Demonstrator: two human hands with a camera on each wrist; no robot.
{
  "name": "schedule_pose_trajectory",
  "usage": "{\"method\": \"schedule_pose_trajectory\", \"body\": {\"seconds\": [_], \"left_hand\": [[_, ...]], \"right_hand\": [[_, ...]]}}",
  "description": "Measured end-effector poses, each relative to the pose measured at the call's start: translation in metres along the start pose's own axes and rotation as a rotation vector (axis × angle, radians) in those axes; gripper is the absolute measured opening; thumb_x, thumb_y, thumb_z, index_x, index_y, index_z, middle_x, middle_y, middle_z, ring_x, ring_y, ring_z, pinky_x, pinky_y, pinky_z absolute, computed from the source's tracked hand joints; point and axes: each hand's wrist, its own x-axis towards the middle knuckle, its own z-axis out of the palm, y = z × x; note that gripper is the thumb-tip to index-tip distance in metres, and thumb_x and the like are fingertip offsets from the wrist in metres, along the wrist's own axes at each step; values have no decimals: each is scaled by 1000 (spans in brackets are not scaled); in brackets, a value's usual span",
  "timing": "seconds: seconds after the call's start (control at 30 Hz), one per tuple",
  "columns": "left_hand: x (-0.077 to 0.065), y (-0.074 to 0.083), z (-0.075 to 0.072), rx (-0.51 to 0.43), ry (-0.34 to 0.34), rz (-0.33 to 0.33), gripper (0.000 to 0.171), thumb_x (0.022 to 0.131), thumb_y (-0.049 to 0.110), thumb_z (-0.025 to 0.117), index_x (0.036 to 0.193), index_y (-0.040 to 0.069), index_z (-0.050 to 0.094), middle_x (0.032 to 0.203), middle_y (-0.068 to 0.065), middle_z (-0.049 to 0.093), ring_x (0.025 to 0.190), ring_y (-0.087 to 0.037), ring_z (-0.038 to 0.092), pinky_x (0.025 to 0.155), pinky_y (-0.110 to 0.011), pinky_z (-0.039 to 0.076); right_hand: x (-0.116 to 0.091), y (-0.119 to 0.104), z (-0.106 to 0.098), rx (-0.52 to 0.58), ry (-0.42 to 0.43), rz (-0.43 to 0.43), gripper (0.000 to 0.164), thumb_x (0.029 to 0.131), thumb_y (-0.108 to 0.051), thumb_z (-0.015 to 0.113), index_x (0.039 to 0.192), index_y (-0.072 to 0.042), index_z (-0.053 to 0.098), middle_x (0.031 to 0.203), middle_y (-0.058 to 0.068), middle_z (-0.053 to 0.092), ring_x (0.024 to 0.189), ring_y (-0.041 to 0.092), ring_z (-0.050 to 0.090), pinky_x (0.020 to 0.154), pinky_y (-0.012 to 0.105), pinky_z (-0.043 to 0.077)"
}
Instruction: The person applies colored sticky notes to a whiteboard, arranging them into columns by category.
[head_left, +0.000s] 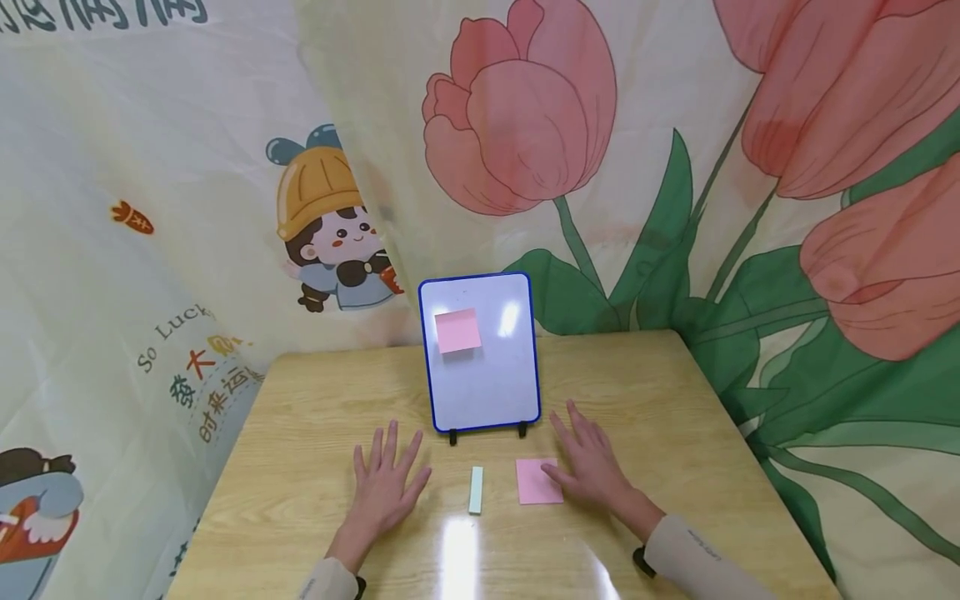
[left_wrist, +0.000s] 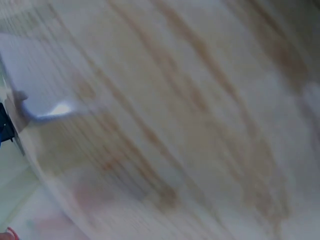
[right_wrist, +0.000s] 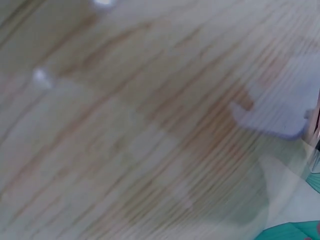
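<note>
My left hand (head_left: 384, 492) has its fingers spread and straight over the table, left of a narrow pale-green strip (head_left: 476, 490). On the other side my right hand (head_left: 592, 467) is spread too, its thumb over the right part of a pink sticky note (head_left: 534, 483) on the table; whether it touches the note I cannot tell. Behind both stands a small whiteboard (head_left: 487, 383) with a blue frame, leaning slightly back. A second pink sticky note (head_left: 458, 332) clings to its upper left. The wrist views show mostly wood grain and reflections, with no hand clearly visible.
Two black feet (head_left: 453, 437) hold up the whiteboard on the wooden table (head_left: 300, 433). A printed cloth (head_left: 360, 83) with tulips and cartoon figures hangs behind and along the sides of the table.
</note>
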Motion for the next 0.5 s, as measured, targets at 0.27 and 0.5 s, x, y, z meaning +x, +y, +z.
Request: {"method": "schedule_pose_trajectory", "body": {"seconds": [0.27, 0.5], "left_hand": [[-1, 2, 2, 9, -14, -3, 63, 100, 55, 44, 155, 27, 34, 166, -17, 8, 150, -45, 11, 112, -75, 5], [-3, 2, 4, 5, 29, 12, 62, 99, 56, 45, 153, 27, 38, 164, -20, 18, 150, -44, 13, 112, -75, 7]], "right_hand": [[-4, -1, 7, 5, 2, -53, 89, 87, -55, 68, 156, -15, 30, 165, 21, 11, 145, 44, 31, 113, 66, 28], [-8, -2, 11, 7, 21, -108, 91, 84, -55, 71, 155, -12, 33, 164, 21, 15, 144, 43, 32, 112, 65, 29]]}}
